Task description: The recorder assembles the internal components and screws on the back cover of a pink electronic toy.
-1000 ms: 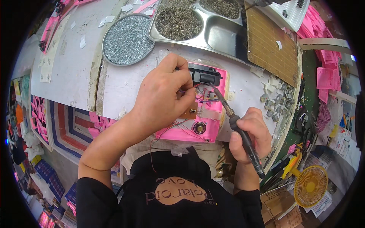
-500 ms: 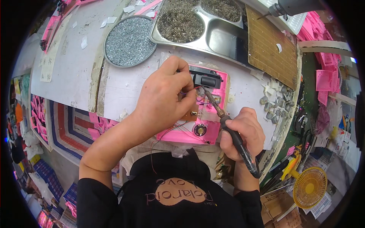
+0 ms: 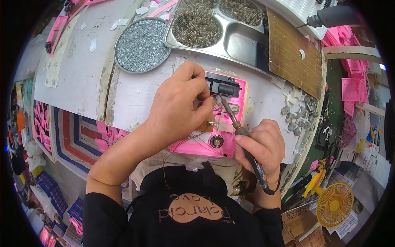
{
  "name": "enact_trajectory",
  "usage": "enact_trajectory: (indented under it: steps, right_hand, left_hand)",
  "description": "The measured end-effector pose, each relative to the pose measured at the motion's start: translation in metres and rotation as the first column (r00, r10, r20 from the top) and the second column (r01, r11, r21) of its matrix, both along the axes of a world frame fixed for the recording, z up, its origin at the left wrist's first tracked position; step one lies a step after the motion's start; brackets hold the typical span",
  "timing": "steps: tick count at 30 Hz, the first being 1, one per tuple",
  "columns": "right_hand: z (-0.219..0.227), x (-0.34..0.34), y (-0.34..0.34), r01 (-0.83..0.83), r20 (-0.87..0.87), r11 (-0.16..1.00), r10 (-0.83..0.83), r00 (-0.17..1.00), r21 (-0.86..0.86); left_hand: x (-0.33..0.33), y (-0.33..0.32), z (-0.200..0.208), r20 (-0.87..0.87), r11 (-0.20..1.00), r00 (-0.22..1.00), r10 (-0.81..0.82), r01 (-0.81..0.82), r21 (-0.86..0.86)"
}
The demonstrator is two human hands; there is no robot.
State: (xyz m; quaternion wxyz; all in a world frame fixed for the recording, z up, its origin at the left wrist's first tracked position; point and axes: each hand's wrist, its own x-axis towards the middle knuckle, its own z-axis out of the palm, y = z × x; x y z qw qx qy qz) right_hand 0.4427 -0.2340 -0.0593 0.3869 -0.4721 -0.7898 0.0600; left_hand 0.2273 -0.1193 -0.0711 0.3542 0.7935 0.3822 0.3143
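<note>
A pink plastic housing (image 3: 197, 147) lies on the table before me, with thin wires and a small round speaker (image 3: 216, 141) in it. Across its far end sits a black plastic part (image 3: 227, 89). My left hand (image 3: 177, 96) is closed over the housing's left side, thumb and forefinger pinching a thin red wire (image 3: 213, 95). In my right hand (image 3: 263, 146), closed round the dark handle, is a soldering iron (image 3: 232, 117). Its tip points up and left, close to the wire and the near edge of the black part; whether they touch I cannot tell.
Beyond the housing stand a round tray of small screws (image 3: 142, 45) and a steel compartment tray (image 3: 242, 43) holding springs. A brown board (image 3: 292, 53), small grey metal pieces (image 3: 298, 113) and an overhanging electric screwdriver (image 3: 335, 16) are at the right. A yellow fan (image 3: 335, 203) stands lower right.
My right hand has shifted slightly left and its grip has turned, bringing the iron's handle to a steeper angle. The tip stays near the same spot. My left hand keeps its pinch.
</note>
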Motion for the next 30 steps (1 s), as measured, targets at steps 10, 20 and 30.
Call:
enact_trajectory:
  steps: [10,20,30]
  right_hand:
    - [0.006,0.007,0.001,-0.015,-0.128,0.999,0.009,0.992,-0.045]
    - [0.002,0.009,0.013,-0.058,-0.188,0.995,0.042,0.981,-0.079]
    - [-0.001,0.007,0.018,-0.055,-0.183,0.996,0.042,0.982,-0.069]
  left_hand:
    - [0.001,0.0,-0.001,-0.008,1.0,1.0,0.012,-0.012,0.008]
    - [0.002,-0.001,-0.002,0.005,0.999,1.0,0.019,-0.019,0.025]
    - [0.002,-0.001,-0.002,0.003,0.999,1.0,0.018,-0.018,0.031]
